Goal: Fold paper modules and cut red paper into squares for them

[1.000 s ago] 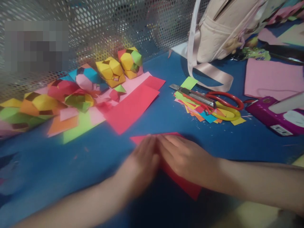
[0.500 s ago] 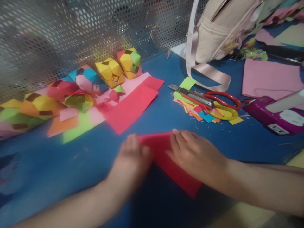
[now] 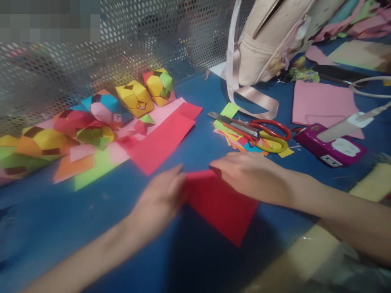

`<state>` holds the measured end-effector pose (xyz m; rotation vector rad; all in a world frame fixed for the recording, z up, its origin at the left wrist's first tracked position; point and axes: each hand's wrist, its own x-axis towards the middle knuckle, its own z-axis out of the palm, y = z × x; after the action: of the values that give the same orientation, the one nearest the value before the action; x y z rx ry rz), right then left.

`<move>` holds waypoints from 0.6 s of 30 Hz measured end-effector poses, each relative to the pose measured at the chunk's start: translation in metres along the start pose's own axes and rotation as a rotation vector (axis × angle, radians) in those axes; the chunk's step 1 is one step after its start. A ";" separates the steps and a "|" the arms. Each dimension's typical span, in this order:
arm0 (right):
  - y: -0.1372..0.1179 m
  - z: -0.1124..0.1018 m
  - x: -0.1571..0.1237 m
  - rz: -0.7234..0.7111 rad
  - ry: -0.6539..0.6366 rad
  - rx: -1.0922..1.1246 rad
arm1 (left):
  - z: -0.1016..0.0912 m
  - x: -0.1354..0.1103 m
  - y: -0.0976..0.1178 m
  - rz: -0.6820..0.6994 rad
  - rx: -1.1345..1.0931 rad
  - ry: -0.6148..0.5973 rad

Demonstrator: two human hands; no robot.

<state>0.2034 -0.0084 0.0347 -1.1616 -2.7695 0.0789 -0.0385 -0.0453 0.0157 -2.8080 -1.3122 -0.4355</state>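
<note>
A sheet of red paper (image 3: 224,209) lies on the blue table (image 3: 128,215), with a fold along its far edge. My left hand (image 3: 161,191) is closed at the paper's left corner, thumb and fingers pinching it; the hand is slightly blurred. Along the far edge, my right hand (image 3: 247,175) bends over the paper with curled fingers, the fingertips partly hidden behind the hand. Just beyond the hands rest red-and-yellow-handled scissors (image 3: 271,136) and a utility knife (image 3: 233,124), both on a pile of coloured paper scraps (image 3: 230,110).
Folded paper shapes (image 3: 134,97) line the left back over red paper strips (image 3: 161,142). A purple power block (image 3: 330,144) with a white plug sits at the right, near pink paper (image 3: 324,103). A pale backpack (image 3: 259,49) leans against the perforated metal panel (image 3: 189,32).
My right hand has turned over the far edge, its back now facing up, uncovering more of the red paper. The view has shifted slightly, moving the background items left.
</note>
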 end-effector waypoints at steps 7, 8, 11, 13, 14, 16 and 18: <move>0.013 -0.006 0.013 0.218 0.004 0.377 | -0.007 0.007 0.001 -0.230 -0.317 -0.024; 0.015 -0.006 0.015 0.258 0.049 0.448 | -0.008 0.008 -0.001 -0.324 -0.404 -0.016; 0.023 -0.001 0.019 0.350 0.288 0.692 | -0.009 0.011 -0.010 -0.628 -0.659 0.085; 0.029 0.003 0.023 0.388 0.452 0.935 | -0.010 0.014 -0.015 -0.807 -0.848 0.228; 0.030 0.005 0.025 0.406 0.500 1.087 | -0.011 0.016 -0.015 -0.878 -0.971 0.292; 0.028 0.010 0.030 0.428 0.476 1.394 | -0.014 0.021 -0.013 -0.958 -1.244 0.411; 0.018 0.014 0.035 0.455 0.347 1.626 | -0.016 0.026 -0.007 -0.978 -1.485 0.498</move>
<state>0.1898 0.0286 0.0225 -0.9622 -1.2134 1.5547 -0.0324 -0.0233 0.0373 -1.7208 -2.7570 -2.7907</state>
